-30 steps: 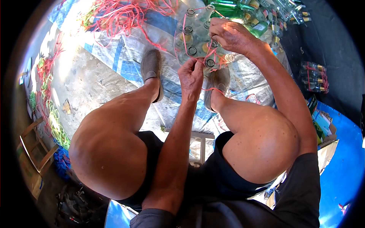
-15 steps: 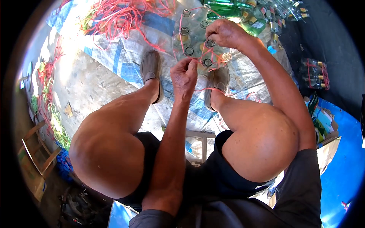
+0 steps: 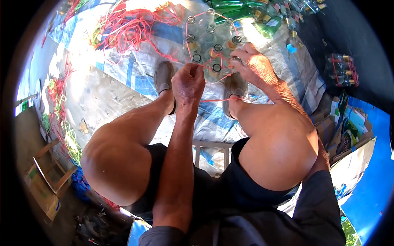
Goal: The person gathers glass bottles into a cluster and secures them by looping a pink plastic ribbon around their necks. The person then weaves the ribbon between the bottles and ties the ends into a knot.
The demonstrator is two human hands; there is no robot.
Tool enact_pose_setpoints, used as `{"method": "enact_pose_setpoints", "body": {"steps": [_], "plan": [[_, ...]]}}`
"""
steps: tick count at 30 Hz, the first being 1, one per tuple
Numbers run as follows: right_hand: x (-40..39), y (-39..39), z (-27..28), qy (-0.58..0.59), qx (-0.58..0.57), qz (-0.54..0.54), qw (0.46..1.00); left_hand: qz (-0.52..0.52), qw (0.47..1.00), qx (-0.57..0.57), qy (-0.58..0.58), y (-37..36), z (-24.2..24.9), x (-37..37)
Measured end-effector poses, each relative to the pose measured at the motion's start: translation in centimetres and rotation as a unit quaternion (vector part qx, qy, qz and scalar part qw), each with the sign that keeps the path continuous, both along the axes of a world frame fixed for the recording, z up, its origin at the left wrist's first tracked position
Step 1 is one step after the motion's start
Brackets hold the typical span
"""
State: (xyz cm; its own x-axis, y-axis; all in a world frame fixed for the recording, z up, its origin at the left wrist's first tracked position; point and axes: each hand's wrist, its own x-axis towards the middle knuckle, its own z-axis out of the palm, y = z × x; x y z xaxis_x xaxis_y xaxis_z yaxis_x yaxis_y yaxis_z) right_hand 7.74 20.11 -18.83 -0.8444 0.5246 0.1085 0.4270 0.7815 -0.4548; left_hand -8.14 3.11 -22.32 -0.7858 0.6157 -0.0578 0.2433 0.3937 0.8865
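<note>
Several clear glass bottles (image 3: 211, 45) stand upright in a tight cluster on the ground sheet, just beyond my feet. A pink plastic string (image 3: 200, 15) runs around their necks and across the near ones. My left hand (image 3: 188, 84) is closed in a pinch on the string at the cluster's near left side. My right hand (image 3: 254, 67) is at the near right side, its fingers curled around the neck of a glass bottle (image 3: 237, 60). A loose length of pink string (image 3: 221, 99) trails below the hands, across my right shoe (image 3: 237, 86).
A heap of pink string (image 3: 127, 30) lies at the upper left. Green bottles (image 3: 271, 26) and other loose bottles lie at the upper right. A tied bottle bundle (image 3: 342, 69) sits against the dark sheet. A cardboard box (image 3: 353, 151) is on the right, a wooden frame (image 3: 51, 164) on the left.
My right hand has moved from the cluster's far right bottles nearer to me, onto the near right bottle. My left hand has shifted slightly left, still pinching the string. The view has shifted slightly.
</note>
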Motion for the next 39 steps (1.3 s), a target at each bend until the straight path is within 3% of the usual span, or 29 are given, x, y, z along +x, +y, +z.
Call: {"method": "enact_pose_setpoints", "body": {"steps": [8, 13, 22, 29, 39], "plan": [[0.8, 0.6, -0.1, 0.044, 0.013, 0.061, 0.997, -0.051, 0.988, -0.036, 0.144, 0.0, 1.2, -1.0], [0.8, 0.2, -0.6, 0.034, -0.048, -0.004, 0.998, -0.075, 0.985, -0.046, 0.151, -0.1, 1.4, -1.5], [1.1, 0.4, -0.8, 0.053, -0.067, 0.007, 0.996, -0.089, 0.981, -0.101, 0.137, 0.3, 3.2, -1.6], [1.1, 0.4, -1.3, 0.047, -0.061, 0.012, 0.997, -0.226, 0.941, -0.141, 0.208, 1.1, 3.6, -4.3], [1.2, 0.4, -1.8, 0.045, -0.044, 0.019, 0.998, -0.335, 0.870, -0.163, 0.323, 2.2, 5.0, -5.4]]}}
